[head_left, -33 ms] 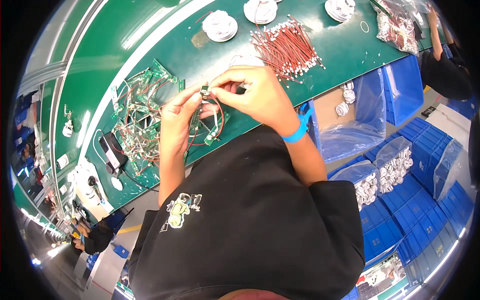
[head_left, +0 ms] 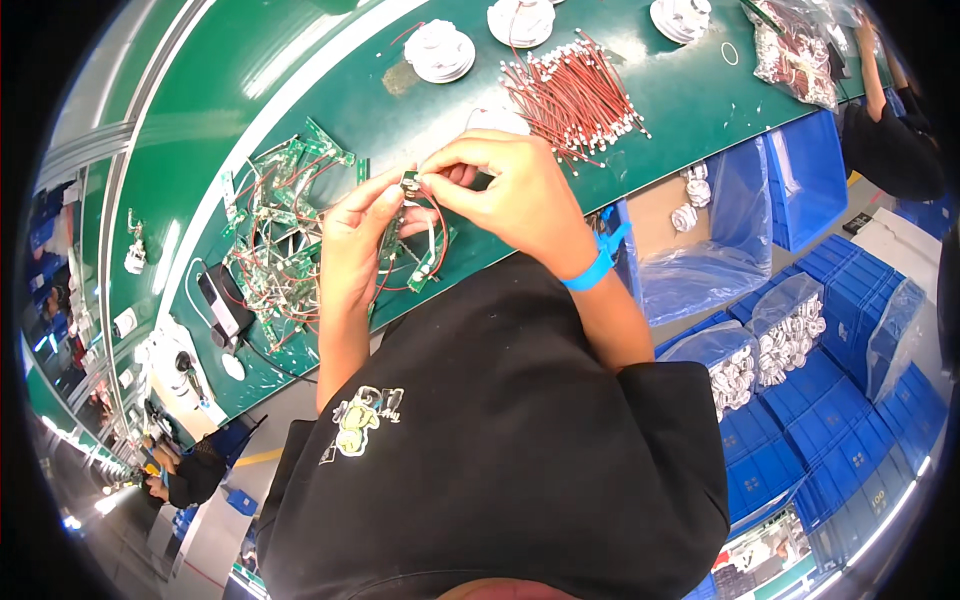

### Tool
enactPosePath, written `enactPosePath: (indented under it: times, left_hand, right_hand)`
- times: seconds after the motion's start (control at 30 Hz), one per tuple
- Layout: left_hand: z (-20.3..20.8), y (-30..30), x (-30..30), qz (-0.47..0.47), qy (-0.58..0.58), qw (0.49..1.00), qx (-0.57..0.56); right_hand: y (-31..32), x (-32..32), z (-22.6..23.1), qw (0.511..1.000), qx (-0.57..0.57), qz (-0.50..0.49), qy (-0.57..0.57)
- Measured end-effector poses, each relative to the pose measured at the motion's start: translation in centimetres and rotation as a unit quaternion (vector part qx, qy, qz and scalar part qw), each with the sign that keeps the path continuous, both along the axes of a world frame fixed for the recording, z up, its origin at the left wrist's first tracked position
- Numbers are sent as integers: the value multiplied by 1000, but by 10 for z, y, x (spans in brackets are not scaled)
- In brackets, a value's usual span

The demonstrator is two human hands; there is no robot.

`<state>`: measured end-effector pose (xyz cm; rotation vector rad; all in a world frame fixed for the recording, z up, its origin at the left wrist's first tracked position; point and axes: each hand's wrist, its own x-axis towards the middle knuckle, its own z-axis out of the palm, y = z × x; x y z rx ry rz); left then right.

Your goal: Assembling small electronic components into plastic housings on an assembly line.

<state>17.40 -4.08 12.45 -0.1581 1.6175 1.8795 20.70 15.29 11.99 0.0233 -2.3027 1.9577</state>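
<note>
My left hand (head_left: 355,235) is closed on a small green circuit board (head_left: 410,182), pinched between thumb and fingertips. My right hand (head_left: 515,190) meets it from the other side, thumb and forefinger pressed together at the board's edge. A red wire (head_left: 444,228) comes out beneath those fingertips and loops down towards another green board strip (head_left: 428,272). What exactly the right fingertips grip is partly hidden, but the wire's end lies there. Left of my hands spreads a tangled pile of green circuit boards (head_left: 285,225) with red wires.
A heap of red wires with white ends (head_left: 580,95) lies beyond my right hand. White round parts (head_left: 440,52) stand along the far side. A black device (head_left: 228,303) with a cable sits at left. Blue crates (head_left: 808,185) stand at right, near another person's arm (head_left: 872,75).
My right hand and its blue wristband have shifted very slightly; a white disc behind the hand shows a little more. My left hand keeps its place on the circuit board.
</note>
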Motion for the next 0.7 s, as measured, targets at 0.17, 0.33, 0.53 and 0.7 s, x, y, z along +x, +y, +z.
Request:
enactPosePath:
  times: [0.17, 0.33, 0.53, 0.7]
  left_hand:
    - [-2, 4, 0, 12, -3, 1000, -16]
    - [-5, 10, 1, 17, 11, 999, -28]
    - [-7, 16, 5, 5, 50, 997, -57]
    - [-3, 23, 13, 8, 76, 995, -68]
  right_hand:
    - [-9, 4, -9, 980, 130, -61, 137]
    - [-7, 3, -15, 960, 192, -63, 192]
    - [-1, 3, -15, 948, 236, -31, 213]
    - [3, 7, -14, 948, 239, -21, 208]
